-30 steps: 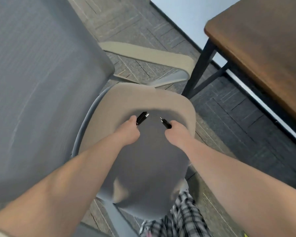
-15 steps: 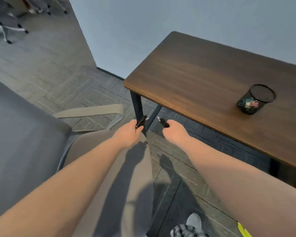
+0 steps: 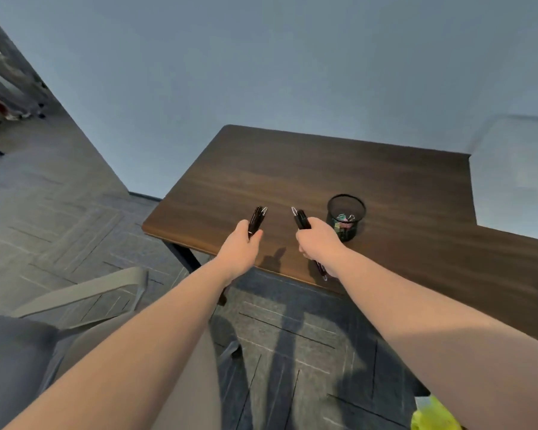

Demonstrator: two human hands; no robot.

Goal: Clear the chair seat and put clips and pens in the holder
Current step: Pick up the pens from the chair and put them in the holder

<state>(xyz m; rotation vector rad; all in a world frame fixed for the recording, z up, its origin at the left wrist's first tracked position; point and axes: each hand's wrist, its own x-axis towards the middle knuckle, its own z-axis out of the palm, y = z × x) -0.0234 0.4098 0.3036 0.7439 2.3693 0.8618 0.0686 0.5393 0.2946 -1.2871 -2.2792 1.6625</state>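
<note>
My left hand [image 3: 241,252] is closed around a bundle of black pens [image 3: 257,220], tips pointing up and away. My right hand [image 3: 319,243] grips another bundle of black pens [image 3: 301,218], whose back ends stick out below the fist. Both hands hover over the near edge of the brown wooden table [image 3: 401,187]. A black mesh holder [image 3: 346,216] with coloured binder clips inside stands on the table just right of my right hand. The chair seat [image 3: 84,346] shows at lower left, mostly hidden by my left arm.
The chair's beige armrest [image 3: 84,290] and grey backrest [image 3: 13,367] are at lower left. A black table leg [image 3: 182,256] stands under the table's near corner. A blue-grey wall runs behind the table. Something yellow-green [image 3: 432,414] lies at the bottom right.
The view has swung from the chair seat up to the table. Both hands, still holding pens, have moved from over the seat to the table's near edge, close to the holder.
</note>
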